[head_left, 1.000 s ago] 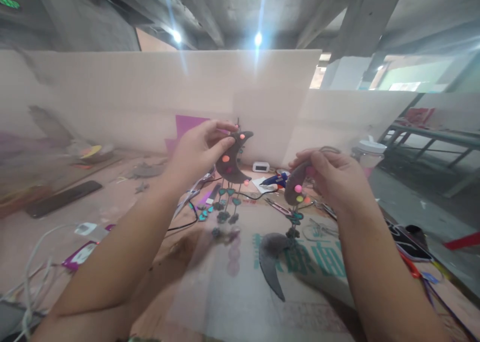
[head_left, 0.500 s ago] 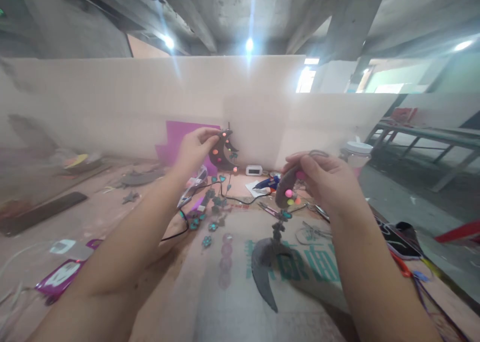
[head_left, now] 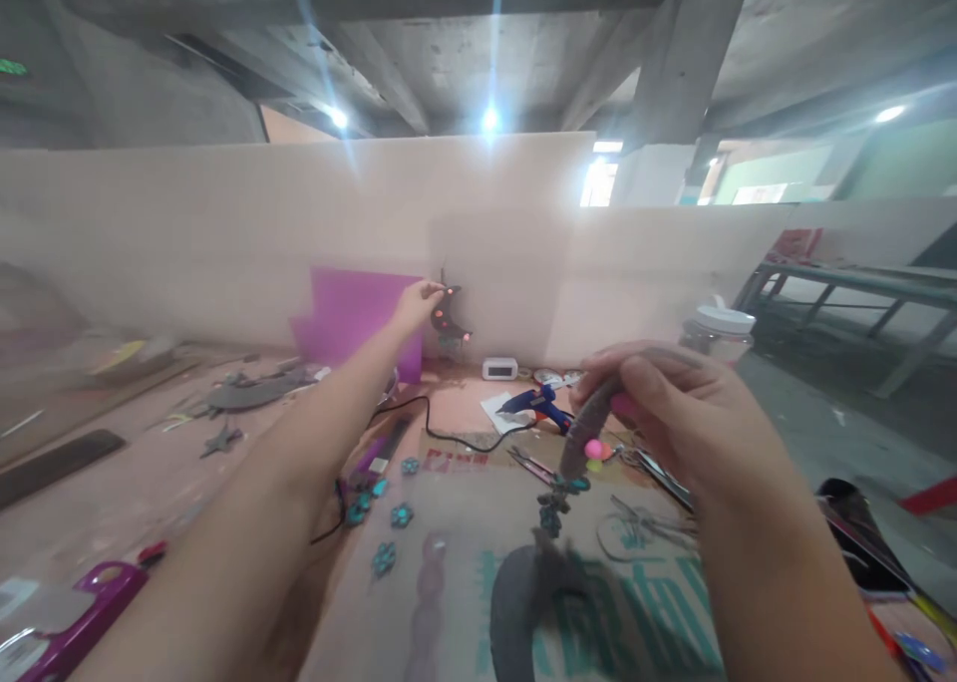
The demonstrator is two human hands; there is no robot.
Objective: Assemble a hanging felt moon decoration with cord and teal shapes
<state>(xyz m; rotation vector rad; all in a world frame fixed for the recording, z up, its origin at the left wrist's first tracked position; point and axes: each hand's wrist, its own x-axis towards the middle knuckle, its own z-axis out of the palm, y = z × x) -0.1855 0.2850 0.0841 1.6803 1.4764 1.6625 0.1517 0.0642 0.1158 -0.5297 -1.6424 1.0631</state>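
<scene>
Out by the back wall, my left hand [head_left: 416, 306] pinches the upper end of a dark crescent moon ornament [head_left: 443, 320] with small orange and pink dots. Closer to me, the fingers of my right hand [head_left: 665, 393] are closed on a grey crescent ornament [head_left: 581, 435] bearing pink, orange and green beads or pompoms. Small teal-and-dark flowers [head_left: 551, 514] dangle from its lower tip. Beneath them is a larger plain grey crescent [head_left: 512, 602]; whether it hangs or lies on the table I cannot tell. Several loose teal flowers [head_left: 402, 514] lie left of it.
A blue glue gun [head_left: 532, 401] rests on white paper, its black cord running left. Behind stand a small white clock [head_left: 499, 368] and a purple sheet [head_left: 359, 313]. A lidded jar [head_left: 718, 333] is at right, a dark star [head_left: 222, 441] at left, and tweezers [head_left: 532, 465] lie mid-table.
My left hand has moved farther away toward the wall with its crescent. My right hand, with its ornament, appears lower and nearer. The view has tilted up slightly.
</scene>
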